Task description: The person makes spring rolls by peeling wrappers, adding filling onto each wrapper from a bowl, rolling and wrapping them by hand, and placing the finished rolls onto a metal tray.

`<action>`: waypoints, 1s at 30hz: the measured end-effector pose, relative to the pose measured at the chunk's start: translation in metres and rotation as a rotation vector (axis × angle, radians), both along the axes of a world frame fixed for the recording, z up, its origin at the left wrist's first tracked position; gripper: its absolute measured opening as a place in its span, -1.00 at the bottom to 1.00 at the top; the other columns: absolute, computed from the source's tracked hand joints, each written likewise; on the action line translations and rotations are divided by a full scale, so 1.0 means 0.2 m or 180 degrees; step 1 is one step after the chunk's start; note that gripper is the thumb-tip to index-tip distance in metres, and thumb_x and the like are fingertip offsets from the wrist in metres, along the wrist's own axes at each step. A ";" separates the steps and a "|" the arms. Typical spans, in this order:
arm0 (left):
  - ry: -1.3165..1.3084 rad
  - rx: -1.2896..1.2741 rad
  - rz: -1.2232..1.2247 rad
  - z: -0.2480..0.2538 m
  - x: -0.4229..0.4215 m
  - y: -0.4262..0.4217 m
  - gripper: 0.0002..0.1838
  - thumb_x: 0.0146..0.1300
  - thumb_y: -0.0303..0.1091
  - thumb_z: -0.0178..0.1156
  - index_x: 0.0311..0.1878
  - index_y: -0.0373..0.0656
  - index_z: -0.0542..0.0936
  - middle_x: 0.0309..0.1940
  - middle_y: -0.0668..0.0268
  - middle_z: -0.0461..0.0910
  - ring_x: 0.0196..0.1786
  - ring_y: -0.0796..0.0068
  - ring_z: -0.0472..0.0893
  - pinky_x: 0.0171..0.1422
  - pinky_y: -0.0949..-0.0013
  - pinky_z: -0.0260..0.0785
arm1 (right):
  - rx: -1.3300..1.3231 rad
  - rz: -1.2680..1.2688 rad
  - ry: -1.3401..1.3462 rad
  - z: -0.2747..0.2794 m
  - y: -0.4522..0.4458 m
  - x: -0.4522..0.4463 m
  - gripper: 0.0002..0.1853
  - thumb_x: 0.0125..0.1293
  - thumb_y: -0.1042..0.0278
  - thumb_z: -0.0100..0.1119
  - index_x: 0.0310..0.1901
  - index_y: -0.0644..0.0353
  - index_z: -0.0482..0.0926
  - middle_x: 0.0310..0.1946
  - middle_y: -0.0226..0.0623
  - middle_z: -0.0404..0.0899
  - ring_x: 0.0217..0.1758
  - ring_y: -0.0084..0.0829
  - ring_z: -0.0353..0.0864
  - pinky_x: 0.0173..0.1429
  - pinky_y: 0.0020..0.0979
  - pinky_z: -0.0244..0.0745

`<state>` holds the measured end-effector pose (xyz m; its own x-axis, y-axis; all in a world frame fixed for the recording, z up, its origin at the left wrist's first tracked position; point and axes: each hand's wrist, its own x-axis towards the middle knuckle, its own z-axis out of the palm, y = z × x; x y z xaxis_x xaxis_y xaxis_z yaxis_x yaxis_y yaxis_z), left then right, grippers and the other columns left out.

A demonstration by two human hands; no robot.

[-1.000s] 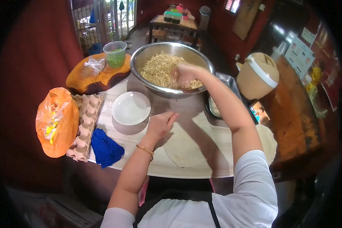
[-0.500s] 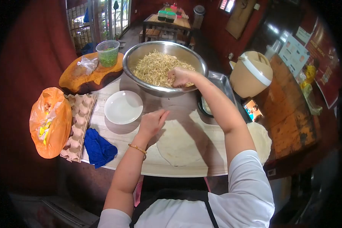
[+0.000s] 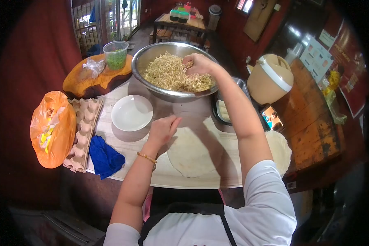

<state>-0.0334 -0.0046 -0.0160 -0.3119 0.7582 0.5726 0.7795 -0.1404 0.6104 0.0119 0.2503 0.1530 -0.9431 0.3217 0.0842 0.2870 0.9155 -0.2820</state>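
Observation:
My right hand [image 3: 199, 64] is in the large steel bowl [image 3: 140, 74], above the heap of bean sprouts [image 3: 168, 74]. Its fingers are curled around some of the sprouts. My left hand [image 3: 163, 130], with a beaded bracelet at the wrist, is loosely closed over the table and shows nothing in it. Just right of it, a thin round wrapper [image 3: 192, 158] lies flat on the tabletop. Left of that hand stands a white plate [image 3: 132, 113]. A second pale wrapper [image 3: 279, 151] lies at the right, partly behind my right arm.
A tray [image 3: 222, 110] with pale rolls sits right of the bowl, beside a phone [image 3: 272, 118] and a beige jug [image 3: 270, 80]. At left are a wooden board [image 3: 80, 84], a tub of chopped greens [image 3: 116, 59], an egg carton [image 3: 84, 131], an orange bag [image 3: 53, 129] and a blue cloth [image 3: 105, 157].
My right hand has risen slightly and moved a little farther back in the bowl, with sprouts in its fingers. My left hand stays almost where it was.

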 end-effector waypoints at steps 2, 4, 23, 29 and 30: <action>-0.0006 -0.0017 -0.0010 0.01 0.00 -0.01 -0.65 0.42 -0.16 0.14 -0.45 -0.18 0.51 -0.54 0.02 0.54 -0.43 -0.09 0.56 -0.40 0.02 0.34 | -0.0230 -0.0035 0.0129 -0.02 0.02 0.00 -0.50 -0.09 0.27 0.45 -0.03 0.23 0.66 -0.07 -0.03 0.69 0.05 -0.14 0.66 0.15 -0.25 0.53; 0.0002 0.0004 -0.0025 0.00 0.00 0.00 -0.65 0.42 -0.16 0.13 -0.45 -0.19 0.51 -0.54 0.01 0.54 -0.43 -0.10 0.55 -0.39 0.01 0.34 | 0.0270 0.0254 0.0129 -0.09 0.06 -0.01 -0.49 -0.10 0.26 0.45 -0.04 0.23 0.67 -0.06 -0.06 0.69 0.06 -0.14 0.66 0.17 -0.26 0.51; -0.0077 -0.0336 -0.0064 -0.05 0.00 0.04 -0.60 0.43 -0.05 0.09 -0.40 -0.16 0.59 -0.50 0.00 0.60 -0.38 -0.14 0.60 -0.33 -0.05 0.40 | -0.0037 0.0052 0.0038 -0.14 0.01 0.02 -0.60 -0.06 0.39 0.42 -0.09 0.19 0.66 -0.20 -0.16 0.70 -0.12 -0.31 0.72 -0.02 -0.36 0.60; -0.0428 -0.0496 0.0065 -0.03 -0.06 0.00 -0.61 0.45 -0.05 0.06 -0.31 -0.17 0.63 -0.41 -0.04 0.61 -0.27 -0.16 0.59 -0.23 -0.02 0.40 | 0.0048 -0.0144 -0.0215 -0.02 -0.10 0.03 -0.55 -0.04 0.41 0.42 -0.02 0.20 0.66 -0.13 -0.12 0.72 -0.02 -0.31 0.70 0.05 -0.32 0.59; -0.0432 -0.0514 0.0037 -0.04 -0.06 0.01 -0.61 0.45 -0.05 0.06 -0.31 -0.17 0.63 -0.41 -0.04 0.61 -0.27 -0.16 0.59 -0.23 -0.02 0.40 | 0.0030 -0.0173 -0.0221 0.05 -0.12 0.06 -0.55 -0.04 0.41 0.42 -0.02 0.20 0.66 -0.13 -0.12 0.72 -0.02 -0.31 0.70 0.05 -0.32 0.59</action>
<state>-0.0462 -0.0034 -0.0240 -0.3871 0.8327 0.3960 0.6897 -0.0235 0.7237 0.0232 0.2256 0.1640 -0.9280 0.3719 0.0225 0.3548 0.9006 -0.2511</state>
